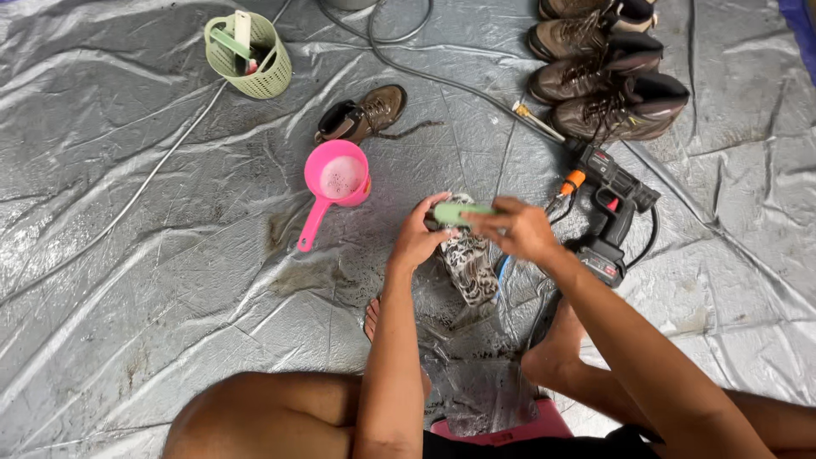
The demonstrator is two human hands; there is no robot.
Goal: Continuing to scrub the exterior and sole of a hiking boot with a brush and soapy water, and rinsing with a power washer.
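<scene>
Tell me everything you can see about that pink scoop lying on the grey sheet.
The pink scoop looks like plastic: a round cup with a long straight handle running down and to the left. It sits upright on the wet grey tarp, holding some foamy, cloudy water. A single brown boot lies just above it, apparently not touching. Neither hand touches it; the left hand is the nearer one, off to its right.

We couldn't really spot any packages, signs or screens down there. The only label-ish thing was a small pale sticker panel (600, 269) on the red-and-black base of the power sprayer (609, 223), lying on the grey tarp (153, 255) just right of the hands. Print too small to make out anyway.
</scene>
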